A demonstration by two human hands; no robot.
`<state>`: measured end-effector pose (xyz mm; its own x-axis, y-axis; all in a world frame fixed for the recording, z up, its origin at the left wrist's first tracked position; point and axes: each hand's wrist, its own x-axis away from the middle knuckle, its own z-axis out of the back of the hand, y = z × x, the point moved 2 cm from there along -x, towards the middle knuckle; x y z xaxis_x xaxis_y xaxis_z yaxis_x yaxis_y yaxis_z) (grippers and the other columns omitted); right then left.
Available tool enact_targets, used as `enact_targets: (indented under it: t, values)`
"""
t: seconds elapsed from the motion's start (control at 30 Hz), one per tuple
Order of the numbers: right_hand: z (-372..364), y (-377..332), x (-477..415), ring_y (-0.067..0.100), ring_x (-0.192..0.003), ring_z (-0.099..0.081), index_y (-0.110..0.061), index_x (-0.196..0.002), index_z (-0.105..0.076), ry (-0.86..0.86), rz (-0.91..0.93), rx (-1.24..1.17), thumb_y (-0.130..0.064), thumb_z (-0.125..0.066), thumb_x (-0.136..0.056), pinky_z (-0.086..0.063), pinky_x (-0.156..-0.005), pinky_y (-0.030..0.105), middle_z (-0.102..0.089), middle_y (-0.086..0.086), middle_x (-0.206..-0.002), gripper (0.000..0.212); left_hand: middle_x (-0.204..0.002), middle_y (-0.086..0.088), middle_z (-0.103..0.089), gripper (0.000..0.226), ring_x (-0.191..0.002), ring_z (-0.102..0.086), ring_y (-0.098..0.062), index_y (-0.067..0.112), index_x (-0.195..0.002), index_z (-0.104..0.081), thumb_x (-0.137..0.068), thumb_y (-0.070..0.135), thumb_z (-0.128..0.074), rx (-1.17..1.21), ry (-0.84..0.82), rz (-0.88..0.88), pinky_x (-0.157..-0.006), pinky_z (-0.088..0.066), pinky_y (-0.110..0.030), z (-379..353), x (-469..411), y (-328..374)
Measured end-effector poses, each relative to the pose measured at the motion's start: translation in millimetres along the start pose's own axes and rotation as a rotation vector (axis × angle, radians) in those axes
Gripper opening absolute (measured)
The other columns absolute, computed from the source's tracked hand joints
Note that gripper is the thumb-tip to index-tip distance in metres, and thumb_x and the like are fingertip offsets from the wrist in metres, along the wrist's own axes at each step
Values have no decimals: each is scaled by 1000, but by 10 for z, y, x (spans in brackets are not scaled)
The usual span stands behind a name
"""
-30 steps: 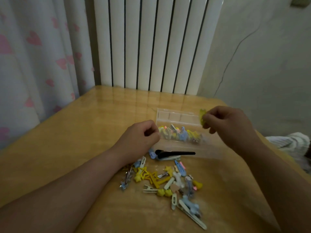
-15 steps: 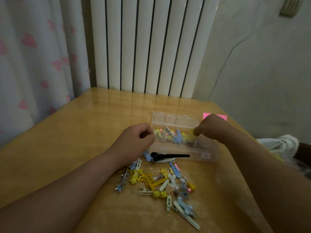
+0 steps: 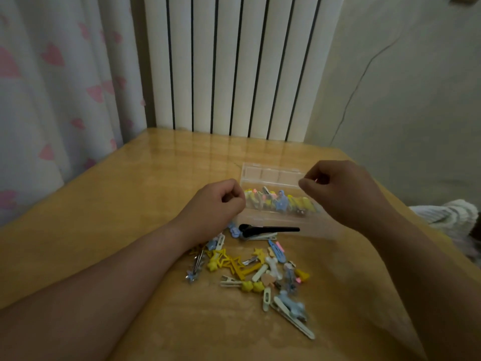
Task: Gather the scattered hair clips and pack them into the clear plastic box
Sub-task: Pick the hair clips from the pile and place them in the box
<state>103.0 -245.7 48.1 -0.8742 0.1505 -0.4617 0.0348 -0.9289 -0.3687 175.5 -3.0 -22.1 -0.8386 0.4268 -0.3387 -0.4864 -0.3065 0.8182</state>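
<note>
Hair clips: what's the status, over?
Left hand curled at box end, grip unclear. Right hand curled above box, apparently empty. Some clips boxed, pile loose on table. Nothing blocking.

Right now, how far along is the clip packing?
Done: a row of clips sits in the clear plastic box. In hand: nothing visible; the right hand hovers over the box with no clip showing in its grip, the left hand is curled at the box's left end. Left: the loose pile and the black clip on the table.
</note>
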Motion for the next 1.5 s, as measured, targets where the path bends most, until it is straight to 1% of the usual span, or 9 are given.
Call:
enact_targets:
  t: [0.2,0.27,0.43,0.6,0.73,0.93,1.2,1.33,1.5]
  values:
    - [29,-334,294,-10,-68,-64,-37,-80,-74,-426,112,28,-42,-76,-91,-45,-56,13,-69,-17,-71,12,-65,9,-54,11,-54,-45,-5,15,-89,-69,-97,13,-62,4,8,5,-53,-40,-18,-2,10,4]
    - [-39,-393,353,-3,-67,-66,-34,-84,-76,-531,146,135,-46,-75,-91,-50,-58,17,-70,-16,-72,14,-63,12,-53,12,-55,-45,-5,15,-89,-69,-96,12,-61,-9,13,6,-54,-40,-18,-3,14,18]
    - [-143,-432,430,5,-69,-64,-31,-86,-81,-574,174,279,-63,-72,-85,-58,-64,29,-72,-10,-78,33,-61,16,-53,12,-53,-44,-1,16,-90,-70,-96,10,-61,-12,4,-2,-54,-39,-15,0,23,19]
    - [-195,-444,440,11,-73,-67,-30,-89,-78,-585,167,283,-44,-73,-87,-62,-70,36,-72,-9,-80,16,-76,-8,-60,10,-66,-53,-8,18,-93,-70,-97,11,-66,5,-27,-13,-60,-45,-18,24,17,-10]
    - [-191,-439,438,10,-74,-67,-30,-91,-77,-613,148,273,-42,-72,-88,-62,-72,37,-71,-9,-81,13,-76,6,-58,3,-69,-52,-6,22,-98,-71,-98,20,-73,47,-125,0,-62,-46,-17,58,11,-40]
    - [-204,-510,471,9,-77,-63,-34,-93,-73,-589,197,274,-38,-68,-90,-59,-70,33,-68,-9,-86,7,-86,-16,-64,12,-71,-54,-10,21,-93,-68,-94,25,-79,22,-136,11,-65,-48,-24,69,10,-22]
    - [-172,-507,457,8,-73,-59,-31,-88,-67,-598,278,200,-36,-66,-92,-54,-66,29,-63,-9,-82,7,-76,-1,-57,15,-67,-49,-9,17,-91,-65,-94,24,-78,22,-140,5,-63,-45,-25,53,13,-16]
    - [0,-416,365,4,-73,-62,-33,-86,-66,-596,232,-81,-40,-66,-93,-49,-63,20,-67,-9,-81,10,-76,1,-57,14,-67,-49,-9,20,-91,-66,-94,25,-78,29,-150,2,-63,-45,-26,53,5,-35]
    - [151,52,61,7,-69,-66,-31,-87,-68,-103,32,-293,-34,-73,-93,-47,-60,21,-71,-9,-77,9,-69,11,-55,14,-64,-48,-7,21,-90,-66,-93,24,-79,35,-134,1,-61,-44,-22,41,-9,-65]
